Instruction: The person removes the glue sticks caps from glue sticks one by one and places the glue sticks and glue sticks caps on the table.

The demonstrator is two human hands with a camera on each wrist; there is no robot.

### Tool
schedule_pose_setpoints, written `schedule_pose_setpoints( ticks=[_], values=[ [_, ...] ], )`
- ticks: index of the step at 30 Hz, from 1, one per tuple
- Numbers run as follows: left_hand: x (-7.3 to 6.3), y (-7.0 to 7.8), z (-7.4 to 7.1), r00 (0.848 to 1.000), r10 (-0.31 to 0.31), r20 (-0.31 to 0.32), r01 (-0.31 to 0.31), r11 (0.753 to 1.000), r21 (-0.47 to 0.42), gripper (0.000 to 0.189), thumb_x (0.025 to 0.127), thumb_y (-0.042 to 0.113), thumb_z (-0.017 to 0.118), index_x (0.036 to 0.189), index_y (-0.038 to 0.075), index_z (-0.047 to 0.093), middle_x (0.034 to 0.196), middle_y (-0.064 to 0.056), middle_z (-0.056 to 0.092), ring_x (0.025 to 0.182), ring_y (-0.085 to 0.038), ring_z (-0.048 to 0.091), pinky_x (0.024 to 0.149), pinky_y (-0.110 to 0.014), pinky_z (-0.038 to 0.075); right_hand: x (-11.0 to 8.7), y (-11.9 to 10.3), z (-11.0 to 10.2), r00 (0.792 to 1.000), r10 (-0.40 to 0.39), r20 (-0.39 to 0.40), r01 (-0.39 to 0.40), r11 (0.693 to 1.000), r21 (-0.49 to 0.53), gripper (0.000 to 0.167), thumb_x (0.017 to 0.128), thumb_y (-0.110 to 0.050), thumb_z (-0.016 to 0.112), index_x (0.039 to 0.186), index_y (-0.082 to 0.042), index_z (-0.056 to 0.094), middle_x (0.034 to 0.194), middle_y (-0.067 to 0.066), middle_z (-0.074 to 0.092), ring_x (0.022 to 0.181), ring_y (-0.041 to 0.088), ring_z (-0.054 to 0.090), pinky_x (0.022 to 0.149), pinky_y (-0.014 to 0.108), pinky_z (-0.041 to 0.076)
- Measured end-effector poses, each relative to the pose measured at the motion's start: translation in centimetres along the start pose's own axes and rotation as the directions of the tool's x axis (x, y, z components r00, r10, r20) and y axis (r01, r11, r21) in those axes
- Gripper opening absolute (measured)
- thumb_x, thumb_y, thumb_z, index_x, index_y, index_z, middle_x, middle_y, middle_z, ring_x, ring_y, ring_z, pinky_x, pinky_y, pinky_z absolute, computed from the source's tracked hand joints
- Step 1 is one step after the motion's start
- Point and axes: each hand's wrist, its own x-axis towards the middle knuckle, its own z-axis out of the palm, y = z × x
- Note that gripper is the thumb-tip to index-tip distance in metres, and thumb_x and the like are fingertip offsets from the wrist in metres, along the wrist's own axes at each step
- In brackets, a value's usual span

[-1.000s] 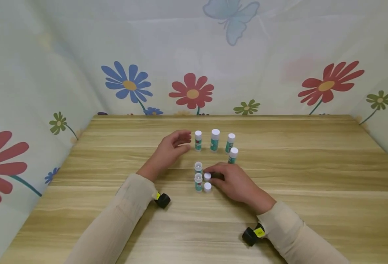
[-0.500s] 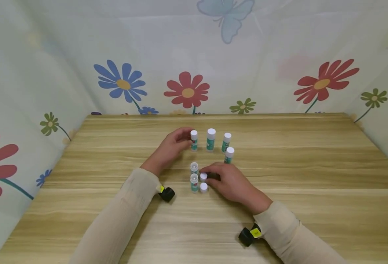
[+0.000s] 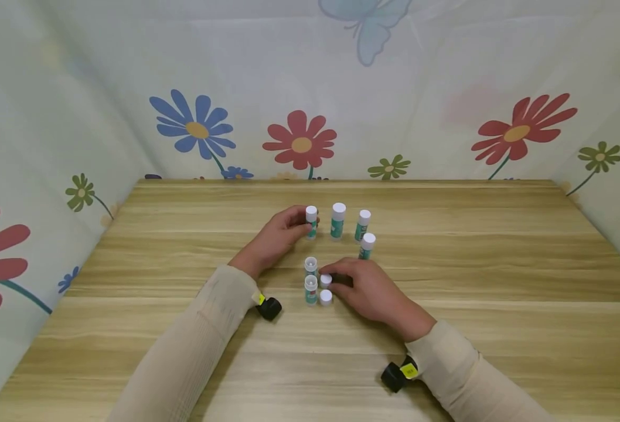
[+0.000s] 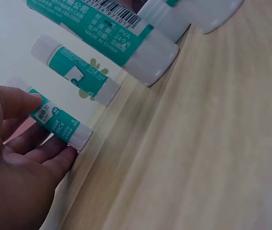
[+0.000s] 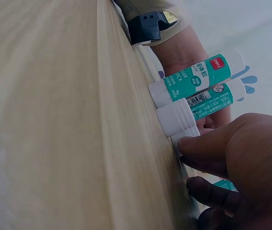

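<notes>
My left hand [image 3: 278, 235] holds a capped glue stick [image 3: 312, 218] upright at the back left of the group, thumb on its near side and fingers behind it. In the left wrist view the thumb presses the green label of this glue stick [image 4: 59, 120], whose base stands at the table surface. My right hand [image 3: 369, 288] pinches a white cap [image 3: 326, 281] on the table between thumb and index finger. A second white cap [image 3: 326, 298] sits just in front of it. Left of the caps stand two uncapped glue sticks, the nearer one [image 3: 311, 293] and the farther one [image 3: 310, 265].
Three more capped glue sticks stand to the right of the left hand: a thicker one [image 3: 337, 223], a slim one [image 3: 363, 225] and another [image 3: 367, 246] just beyond the right hand. The wooden table [image 3: 489, 252] meets a flower-printed backdrop [image 3: 426, 105].
My left hand has moved right and taken hold of the back-left glue stick, after being beside it. The right hand stays at the cap. The head view has shifted slightly.
</notes>
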Motion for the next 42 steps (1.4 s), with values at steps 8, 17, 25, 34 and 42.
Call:
schedule_pose_setpoints(
  ticks=[8,17,25,34,42],
  values=[
    [0.0,-0.1,0.2,1.000,0.017,-0.002,-0.017,1.000,0.004,0.035,0.100,0.012,0.052,0.134,0.005,0.050,0.131,-0.012,0.057,0.120,-0.023,0.054,0.109,-0.042,0.040,0.0,-0.1,0.0,1.000,0.014,-0.002,-0.014,1.000,0.013,0.027,0.089,-0.015,0.069,0.116,-0.016,0.070,0.113,0.000,0.071,0.109,0.016,0.065,0.091,0.040,0.053],
    [0.0,-0.2,0.2,1.000,0.023,-0.009,-0.023,1.000,0.016,0.033,0.100,0.013,0.051,0.132,0.005,0.052,0.129,-0.011,0.058,0.117,-0.021,0.056,0.108,-0.041,0.041,0.1,-0.1,0.0,1.000,0.013,0.004,-0.013,1.000,0.018,0.026,0.090,-0.015,0.069,0.115,-0.016,0.070,0.113,-0.001,0.071,0.109,0.016,0.064,0.091,0.040,0.053],
    [-0.3,0.0,0.3,0.999,0.021,-0.025,-0.020,0.999,0.034,0.032,0.100,0.012,0.052,0.131,0.008,0.053,0.127,-0.007,0.060,0.117,-0.021,0.056,0.107,-0.040,0.043,0.1,-0.1,0.0,1.000,0.008,0.004,-0.008,1.000,0.016,0.028,0.089,-0.015,0.069,0.117,-0.016,0.070,0.114,-0.001,0.071,0.109,0.016,0.065,0.091,0.040,0.053],
    [-0.8,0.6,0.5,0.999,0.037,-0.035,-0.036,0.999,0.025,0.032,0.100,0.012,0.052,0.132,0.008,0.053,0.128,-0.006,0.060,0.119,-0.021,0.055,0.108,-0.040,0.042,-0.1,-0.4,-0.4,1.000,0.015,0.005,-0.015,1.000,0.018,0.031,0.089,-0.011,0.069,0.120,-0.014,0.068,0.118,0.002,0.070,0.112,0.020,0.064,0.094,0.042,0.052],
    [-1.3,1.4,0.6,0.996,0.068,-0.051,-0.066,0.997,0.047,0.034,0.100,0.013,0.052,0.134,0.008,0.052,0.129,-0.009,0.061,0.123,-0.022,0.055,0.111,-0.040,0.040,-0.3,-1.4,-0.9,0.996,0.031,-0.089,-0.030,0.999,0.020,0.027,0.089,-0.012,0.069,0.116,-0.014,0.070,0.113,0.000,0.071,0.083,0.009,0.062,0.075,0.030,0.052]
  ],
)
